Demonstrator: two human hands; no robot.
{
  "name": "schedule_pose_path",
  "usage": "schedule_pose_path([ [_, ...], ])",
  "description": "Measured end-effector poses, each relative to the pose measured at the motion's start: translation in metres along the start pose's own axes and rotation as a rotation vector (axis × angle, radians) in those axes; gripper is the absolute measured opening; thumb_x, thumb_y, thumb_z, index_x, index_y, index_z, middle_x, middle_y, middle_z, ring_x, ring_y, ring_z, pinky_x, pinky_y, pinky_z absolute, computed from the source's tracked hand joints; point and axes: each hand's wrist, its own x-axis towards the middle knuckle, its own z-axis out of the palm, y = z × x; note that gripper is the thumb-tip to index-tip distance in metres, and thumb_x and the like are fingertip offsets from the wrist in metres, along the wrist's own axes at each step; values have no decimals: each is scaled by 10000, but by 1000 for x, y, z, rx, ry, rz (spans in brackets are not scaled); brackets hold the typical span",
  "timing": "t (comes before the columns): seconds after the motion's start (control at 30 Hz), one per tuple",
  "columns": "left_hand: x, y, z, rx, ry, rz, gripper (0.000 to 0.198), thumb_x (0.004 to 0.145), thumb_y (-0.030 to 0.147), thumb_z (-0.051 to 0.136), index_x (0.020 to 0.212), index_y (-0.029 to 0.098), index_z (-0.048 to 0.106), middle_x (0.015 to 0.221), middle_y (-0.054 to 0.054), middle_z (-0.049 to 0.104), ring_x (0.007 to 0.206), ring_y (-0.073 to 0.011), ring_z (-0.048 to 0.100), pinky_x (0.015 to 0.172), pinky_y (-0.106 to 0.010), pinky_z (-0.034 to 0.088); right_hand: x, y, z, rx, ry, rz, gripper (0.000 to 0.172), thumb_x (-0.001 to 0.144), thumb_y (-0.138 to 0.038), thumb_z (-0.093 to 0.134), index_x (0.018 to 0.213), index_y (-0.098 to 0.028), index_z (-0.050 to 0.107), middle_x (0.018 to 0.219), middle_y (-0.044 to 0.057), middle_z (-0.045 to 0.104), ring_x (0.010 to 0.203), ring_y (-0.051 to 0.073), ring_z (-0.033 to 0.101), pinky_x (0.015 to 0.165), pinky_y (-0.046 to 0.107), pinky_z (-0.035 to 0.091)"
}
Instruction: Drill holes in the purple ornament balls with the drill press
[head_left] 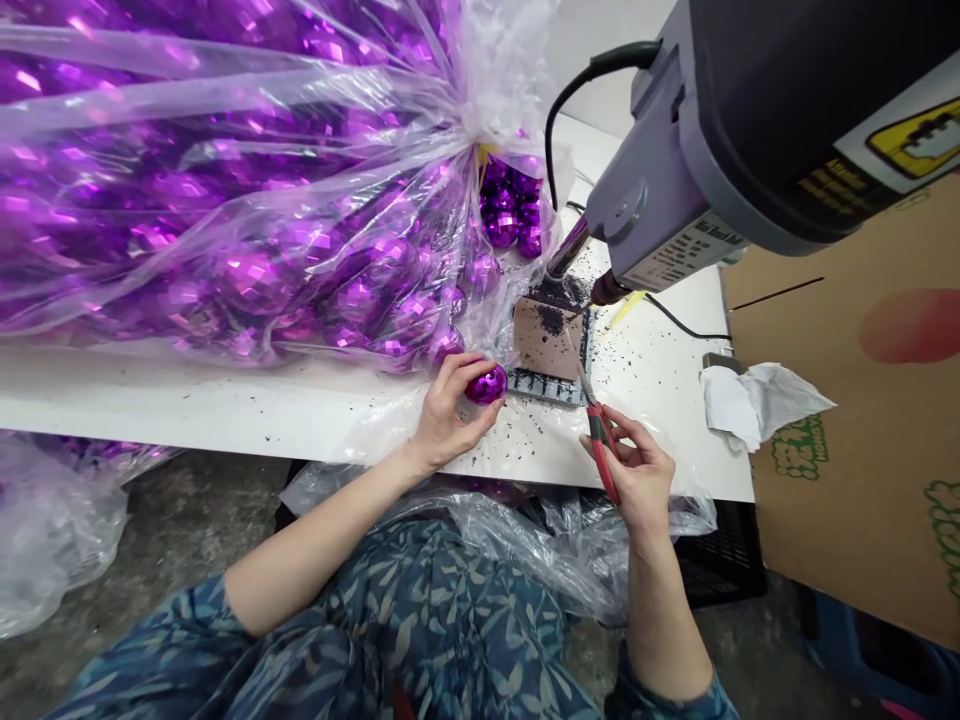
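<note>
My left hand (450, 412) grips a small purple mirrored ball ornament (486, 384) between fingers and thumb, just above the white table (225, 400). My right hand (634, 470) holds red-handled pliers (601, 455), their thin metal jaws pointing up and left. The jaws end close to a dark studded strip (546, 386) under a square of brown cardboard (547, 338) strewn with black granules. Neither hand touches the strip or cardboard. The pliers' jaws hold nothing that I can see.
A clear plastic bag (247, 190) of purple ornaments fills the far left of the table. A grey machine head (675, 180) overhangs the cardboard square at upper right. Black specks litter the table. A crumpled white cloth (757, 400) lies on a large cardboard sheet (847, 400).
</note>
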Motion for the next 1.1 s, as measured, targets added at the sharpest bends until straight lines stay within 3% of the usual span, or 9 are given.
schedule_pose_path([
  [0.17, 14, 15, 16, 292, 6, -24, 382, 929, 267, 729, 1304, 281, 653, 1380, -136, 582, 1315, -367, 526, 1095, -588, 494, 3, 11, -10, -8, 49, -6, 598, 557, -375, 953, 1115, -230, 794, 805, -49, 554, 617, 37, 539, 572, 189, 538],
  [0.37, 67, 7, 41, 233, 32, 67, 206, 960, 217, 686, 1160, 262, 704, 1268, -102, 635, 1243, -311, 556, 1065, -533, 485, 3, 35, 6, 36, 117, 7, 622, 582, -413, 936, 1141, -203, 763, 779, -53, 548, 577, 45, 549, 511, 179, 481],
  [0.5, 83, 1, 52, 129, -17, 63, 168, 995, 241, 653, 1155, 225, 701, 1141, -74, 686, 1100, -249, 621, 997, -452, 505, -16, 45, 30, 76, 155, -9, 559, 694, -444, 868, 1190, -229, 727, 798, -27, 610, 638, 88, 623, 601, 227, 570],
  [0.6, 89, 2, 57, 99, 12, 27, 206, 1024, 240, 614, 1213, 220, 693, 1113, -64, 701, 1056, -227, 635, 964, -413, 508, -32, 49, 50, 97, 180, -34, 526, 745, -439, 830, 1219, -253, 700, 955, 27, 696, 744, 130, 687, 705, 290, 635],
  [0.73, 100, 0, 59, 92, -58, 31, 173, 1016, 241, 635, 1149, 234, 745, 1044, -52, 697, 1006, -230, 638, 947, -424, 506, -40, 51, 68, 118, 263, -66, 488, 812, -438, 770, 1253, -263, 657, 1149, 76, 710, 883, 168, 724, 818, 349, 666],
  [0.93, 110, -8, 59, 123, -111, 56, 104, 987, 242, 678, 988, 226, 781, 996, -57, 698, 959, -234, 625, 934, -441, 506, -40, 62, 79, 159, 334, -107, 488, 833, -426, 750, 1276, -268, 621, 1256, 99, 702, 961, 190, 741, 879, 378, 662],
  [1.1, 111, -11, 60, 180, -89, 136, 110, 986, 237, 653, 959, 244, 759, 1055, -73, 707, 1061, -278, 580, 941, -471, 494, -40, 72, 81, 169, 313, -155, 432, 844, -368, 739, 1250, -267, 634, 1242, 92, 694, 1039, 199, 735, 950, 396, 650],
])
